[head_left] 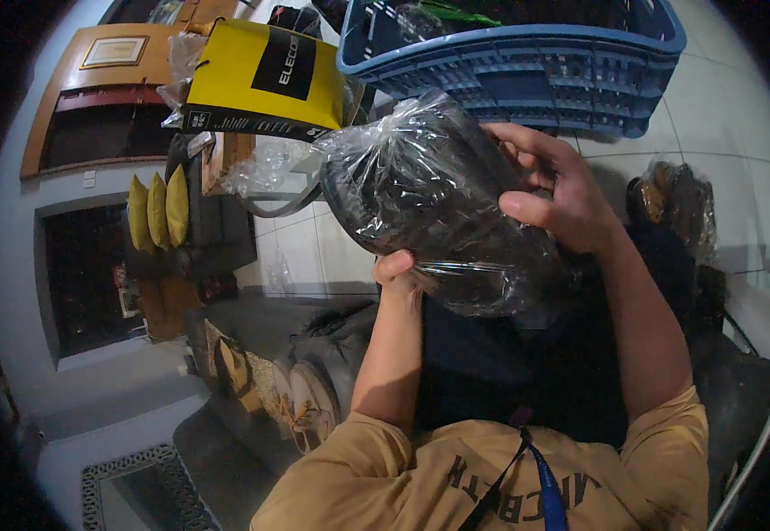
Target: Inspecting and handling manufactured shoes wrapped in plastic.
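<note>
While dark clear-plastic-wrapped bundle (438, 199) is resting between both hands, its long axis is slanting from upper left to lower right. Left hand (398, 268) is gripping bundle's near edge, thumb over plastic, other fingers hidden; right hand (557, 186) is gripping right edge. Loose plastic tail (279, 164) is pointing left, nearer left hand. Beyond, blue crate (526, 84) and yellow box (226, 75) are sitting.

Pale tiled floor (730, 115) with thin joint lines, bearing a blue slatted crate (509, 88) at the top, right of centre, and crumpled clear plastic (279, 267) left of centre. Farther left, dark sofa (223, 221) carrying 3 yellow cushions (158, 212), upright, side by side. Lower left, rug (141, 488) with patterned border, lying flat.
</note>
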